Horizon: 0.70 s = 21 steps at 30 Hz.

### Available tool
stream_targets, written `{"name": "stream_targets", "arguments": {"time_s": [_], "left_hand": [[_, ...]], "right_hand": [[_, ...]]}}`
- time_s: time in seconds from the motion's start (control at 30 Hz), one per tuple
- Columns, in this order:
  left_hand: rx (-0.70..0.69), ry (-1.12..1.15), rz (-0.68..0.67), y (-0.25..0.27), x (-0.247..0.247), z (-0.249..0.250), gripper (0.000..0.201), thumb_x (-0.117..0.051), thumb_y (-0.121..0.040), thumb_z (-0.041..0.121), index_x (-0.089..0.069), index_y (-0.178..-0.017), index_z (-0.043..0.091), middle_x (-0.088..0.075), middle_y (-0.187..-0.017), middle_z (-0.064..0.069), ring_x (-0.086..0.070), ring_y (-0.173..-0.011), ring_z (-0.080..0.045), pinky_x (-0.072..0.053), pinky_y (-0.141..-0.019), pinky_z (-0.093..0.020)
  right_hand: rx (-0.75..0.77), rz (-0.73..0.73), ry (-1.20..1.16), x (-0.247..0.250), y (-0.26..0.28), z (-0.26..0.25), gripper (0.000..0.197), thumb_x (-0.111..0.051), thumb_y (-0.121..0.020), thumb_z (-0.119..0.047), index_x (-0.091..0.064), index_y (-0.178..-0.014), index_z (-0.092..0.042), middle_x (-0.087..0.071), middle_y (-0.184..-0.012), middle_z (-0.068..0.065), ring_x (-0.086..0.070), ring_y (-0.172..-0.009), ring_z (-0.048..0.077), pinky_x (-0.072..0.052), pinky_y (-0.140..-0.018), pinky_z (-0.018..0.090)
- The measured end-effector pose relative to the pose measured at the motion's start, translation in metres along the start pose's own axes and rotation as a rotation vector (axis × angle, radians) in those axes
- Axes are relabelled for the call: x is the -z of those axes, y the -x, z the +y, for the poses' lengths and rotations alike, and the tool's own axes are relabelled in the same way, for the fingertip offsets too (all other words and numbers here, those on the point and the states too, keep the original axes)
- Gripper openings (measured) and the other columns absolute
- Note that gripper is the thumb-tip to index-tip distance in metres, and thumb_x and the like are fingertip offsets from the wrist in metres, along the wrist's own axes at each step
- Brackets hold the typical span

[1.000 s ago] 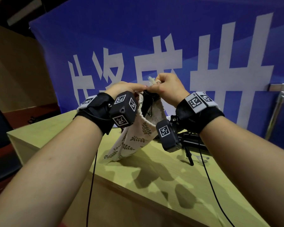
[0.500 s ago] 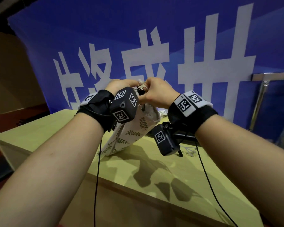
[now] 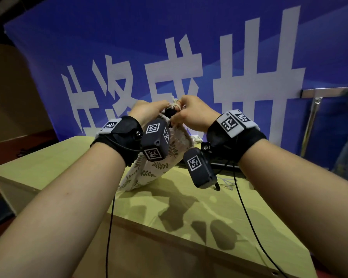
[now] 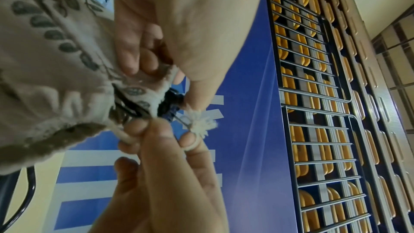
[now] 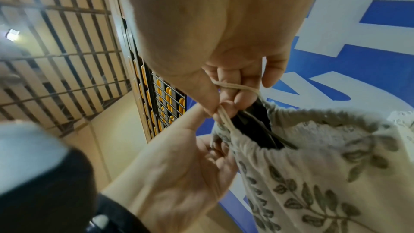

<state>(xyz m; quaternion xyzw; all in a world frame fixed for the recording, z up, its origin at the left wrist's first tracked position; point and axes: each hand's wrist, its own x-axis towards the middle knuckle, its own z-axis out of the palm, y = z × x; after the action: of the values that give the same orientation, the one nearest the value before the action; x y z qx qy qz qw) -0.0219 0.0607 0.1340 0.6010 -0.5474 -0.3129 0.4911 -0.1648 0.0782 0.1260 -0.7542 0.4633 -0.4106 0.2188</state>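
While the left hand curls its fingers round the gathered rim of the pouch and pinches the cloth, the pouch hangs from that grip over the table. Its lower end is down at the table top; whether it rests there cannot be told. It is one pouch, pale with a leaf print, its mouth drawn partly shut. Inside sits one black thing, its top poking out of the mouth between the two hands, with thin dark strands beside it; what it is cannot be made out. One cord leaves the hem as two strands side by side, and one frayed end stands above the mouth. The right hand, just beside the left at the mouth, has its fingers curled, with the cord looped round them and pinched against the thumb. Each wrist bears one black band and one camera block, two of each in all. Behind the right wrist, dark gear lies on the table, too hidden to name. One blue banner with white letters stands behind, and one metal rail is at far right.
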Motion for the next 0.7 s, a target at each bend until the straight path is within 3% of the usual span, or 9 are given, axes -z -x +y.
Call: {"name": "stream_targets", "arguments": {"time_s": [0.07, 0.17, 0.3, 0.4, 0.47, 0.53, 0.6, 0.7], "left_hand": [[-0.012, -0.049, -0.016, 0.000, 0.001, -0.001, 0.034, -0.075, -0.070, 0.041, -0.067, -0.086, 0.011, -0.068, -0.078, -0.010, -0.063, -0.063, -0.021, -0.053, -0.068, -0.033], [-0.060, -0.247, -0.039, 0.007, 0.002, 0.001, 0.031, -0.067, -0.081, 0.046, -0.063, -0.089, 0.016, -0.064, -0.074, -0.001, -0.058, -0.060, -0.014, -0.040, -0.051, -0.023], [-0.127, -0.322, -0.038, 0.006, 0.004, -0.006, 0.029, -0.065, -0.084, 0.043, -0.050, -0.089, 0.018, -0.054, -0.076, 0.003, -0.052, -0.066, -0.013, -0.033, -0.052, -0.027], [-0.107, -0.263, -0.078, 0.007, 0.010, -0.011, 0.030, -0.066, -0.084, 0.040, -0.058, -0.104, 0.019, -0.061, -0.091, 0.002, -0.056, -0.072, -0.010, -0.037, -0.054, -0.025], [-0.112, -0.264, -0.151, 0.010, 0.010, -0.013, 0.030, -0.064, -0.085, 0.039, -0.065, -0.108, 0.019, -0.064, -0.101, 0.003, -0.058, -0.075, -0.007, -0.038, -0.055, -0.022], [-0.113, -0.202, -0.155, 0.010, 0.008, -0.015, 0.024, -0.063, -0.087, 0.034, -0.065, -0.098, 0.013, -0.064, -0.092, 0.001, -0.056, -0.068, -0.008, -0.041, -0.052, -0.021], [-0.121, -0.105, -0.122, 0.011, 0.009, -0.017, 0.014, -0.062, -0.090, 0.026, -0.060, -0.090, 0.012, -0.057, -0.076, 0.000, -0.051, -0.059, -0.008, -0.042, -0.043, -0.012], [-0.190, -0.146, -0.151, 0.013, 0.012, -0.017, 0.011, -0.058, -0.092, 0.025, -0.066, -0.092, 0.017, -0.060, -0.078, 0.006, -0.056, -0.059, -0.002, -0.041, -0.043, -0.007]], "right_hand": [[-0.008, -0.009, -0.034, 0.002, 0.001, -0.002, 0.018, -0.058, -0.085, -0.005, -0.045, -0.077, -0.015, -0.057, -0.084, 0.009, -0.056, -0.079, 0.020, -0.048, -0.074, 0.039], [-0.040, 0.017, -0.109, 0.009, 0.003, -0.007, 0.017, -0.053, -0.086, -0.007, -0.047, -0.073, -0.015, -0.053, -0.081, 0.009, -0.052, -0.081, 0.023, -0.041, -0.073, 0.037], [-0.060, 0.013, -0.306, 0.025, 0.008, -0.014, 0.016, -0.052, -0.090, -0.002, -0.050, -0.075, -0.010, -0.054, -0.080, 0.010, -0.055, -0.079, 0.023, -0.046, -0.079, 0.036], [-0.066, -0.025, -0.387, 0.030, 0.013, -0.016, 0.012, -0.052, -0.091, -0.002, -0.052, -0.081, -0.009, -0.055, -0.077, 0.007, -0.059, -0.074, 0.019, -0.051, -0.084, 0.035], [-0.070, -0.006, -0.388, 0.028, 0.014, -0.017, 0.012, -0.052, -0.090, 0.000, -0.051, -0.081, -0.008, -0.053, -0.073, 0.007, -0.056, -0.068, 0.017, -0.051, -0.080, 0.035], [-0.076, 0.008, -0.383, 0.026, 0.014, -0.020, 0.013, -0.052, -0.089, 0.001, -0.051, -0.081, -0.009, -0.049, -0.071, 0.007, -0.052, -0.064, 0.016, -0.052, -0.079, 0.037], [-0.076, 0.002, -0.381, 0.024, 0.014, -0.024, 0.016, -0.051, -0.087, 0.004, -0.050, -0.079, -0.010, -0.047, -0.071, 0.008, -0.048, -0.062, 0.016, -0.051, -0.073, 0.036], [-0.064, 0.007, -0.345, 0.023, 0.014, -0.025, 0.019, -0.048, -0.086, 0.004, -0.049, -0.076, -0.011, -0.047, -0.073, 0.007, -0.048, -0.065, 0.017, -0.047, -0.065, 0.031]]}}
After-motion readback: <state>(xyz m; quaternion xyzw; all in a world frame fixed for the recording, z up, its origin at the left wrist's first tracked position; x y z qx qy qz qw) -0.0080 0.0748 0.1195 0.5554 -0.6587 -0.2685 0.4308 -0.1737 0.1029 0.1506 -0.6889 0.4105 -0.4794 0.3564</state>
